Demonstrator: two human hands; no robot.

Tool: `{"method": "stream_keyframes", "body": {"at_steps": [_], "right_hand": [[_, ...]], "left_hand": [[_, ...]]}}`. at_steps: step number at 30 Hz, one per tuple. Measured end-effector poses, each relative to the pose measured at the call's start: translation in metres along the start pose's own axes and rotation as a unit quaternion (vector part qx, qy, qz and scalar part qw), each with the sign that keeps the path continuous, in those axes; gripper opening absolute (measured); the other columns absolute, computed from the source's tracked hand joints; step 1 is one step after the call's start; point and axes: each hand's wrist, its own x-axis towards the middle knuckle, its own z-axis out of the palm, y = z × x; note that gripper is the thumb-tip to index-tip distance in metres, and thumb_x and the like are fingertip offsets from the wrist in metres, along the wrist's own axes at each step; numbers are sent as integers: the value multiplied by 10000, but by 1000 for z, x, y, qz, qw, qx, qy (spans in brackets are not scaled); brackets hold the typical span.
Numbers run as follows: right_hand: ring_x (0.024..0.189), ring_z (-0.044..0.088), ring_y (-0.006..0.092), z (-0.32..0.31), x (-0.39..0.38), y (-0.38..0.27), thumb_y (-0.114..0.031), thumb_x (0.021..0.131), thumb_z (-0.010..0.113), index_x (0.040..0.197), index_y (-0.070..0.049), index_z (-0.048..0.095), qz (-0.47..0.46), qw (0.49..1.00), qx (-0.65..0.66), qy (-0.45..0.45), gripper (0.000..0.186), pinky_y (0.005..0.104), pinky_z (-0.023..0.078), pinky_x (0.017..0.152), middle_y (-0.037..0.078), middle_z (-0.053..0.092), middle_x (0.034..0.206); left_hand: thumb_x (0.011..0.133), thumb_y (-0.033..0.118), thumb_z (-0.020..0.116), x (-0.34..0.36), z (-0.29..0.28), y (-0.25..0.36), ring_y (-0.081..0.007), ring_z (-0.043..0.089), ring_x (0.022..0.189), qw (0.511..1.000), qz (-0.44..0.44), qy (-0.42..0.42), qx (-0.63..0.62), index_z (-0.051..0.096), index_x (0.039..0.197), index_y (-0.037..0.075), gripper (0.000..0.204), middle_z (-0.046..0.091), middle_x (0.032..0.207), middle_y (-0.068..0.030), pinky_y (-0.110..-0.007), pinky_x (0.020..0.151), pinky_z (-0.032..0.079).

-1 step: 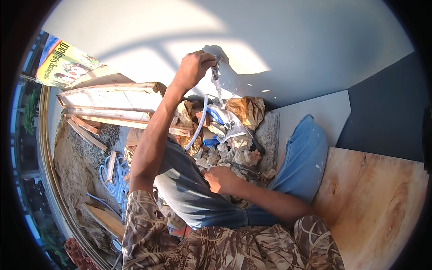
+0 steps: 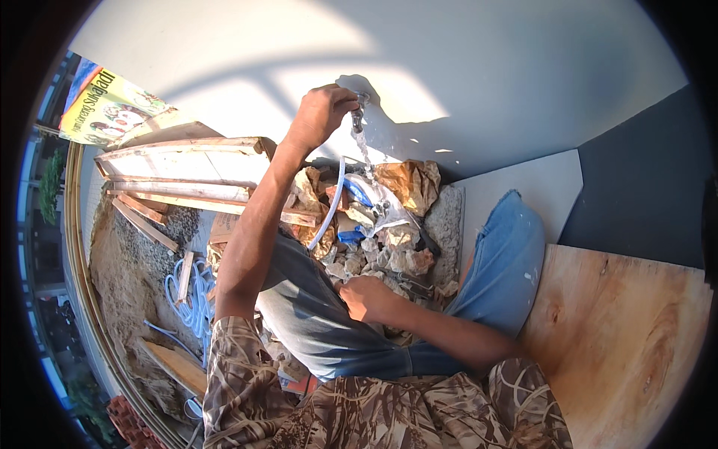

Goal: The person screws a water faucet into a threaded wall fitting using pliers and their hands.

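My left hand (image 2: 323, 114) reaches up to the wall and is closed on the handle of a water tap (image 2: 357, 120). From the tap's spout a stream of water (image 2: 366, 153) falls onto a crumpled white plastic bag (image 2: 383, 208) lying among rubble. My right hand (image 2: 366, 298) is low between my legs, against the inner side of my left leg. Its fingers are curled in, and what they hold, if anything, is hidden. A clear hose (image 2: 330, 206) bends up from the rubble a little below and left of the tap.
Broken stones (image 2: 407, 260) and a brown paper sack (image 2: 410, 185) lie below the tap. Wooden boards (image 2: 179, 166) are stacked at left, above a coiled hose (image 2: 196, 299) and sand (image 2: 123, 258). A plywood sheet (image 2: 613, 329) is at right. The pale wall (image 2: 516, 82) rises ahead.
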Motion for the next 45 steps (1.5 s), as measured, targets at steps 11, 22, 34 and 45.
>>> {"method": "stream_keyframes", "body": {"at_steps": [11,22,34,45], "right_hand": [[824,681,385,-2,1,0,-149,733,593,983,7,624,16,999,-16,-26,297,471,554,726,213,678,828],[824,683,378,2,2,0,-160,715,607,993,-1,622,12,999,-40,-22,320,469,557,715,193,682,833],[842,682,381,0,2,1,-159,744,596,1013,-14,630,14,999,-20,-32,307,470,557,739,205,687,860],[835,682,389,-6,1,-3,-160,729,609,957,-10,649,13,999,-21,-26,276,475,554,738,209,687,851]], "left_hand": [[850,56,674,2,0,5,-319,673,774,1000,-3,-5,14,705,1000,-24,173,695,907,-181,-366,720,511],[854,81,680,0,-1,2,-307,680,775,1000,-11,-7,20,707,999,-11,173,704,908,-173,-357,727,520],[863,147,695,1,-2,9,-281,683,718,998,-55,-14,39,736,943,13,162,719,854,-155,-355,707,523],[869,165,692,2,-2,6,-258,656,657,998,-52,-11,27,740,950,22,171,715,820,-159,-352,676,514]]}}
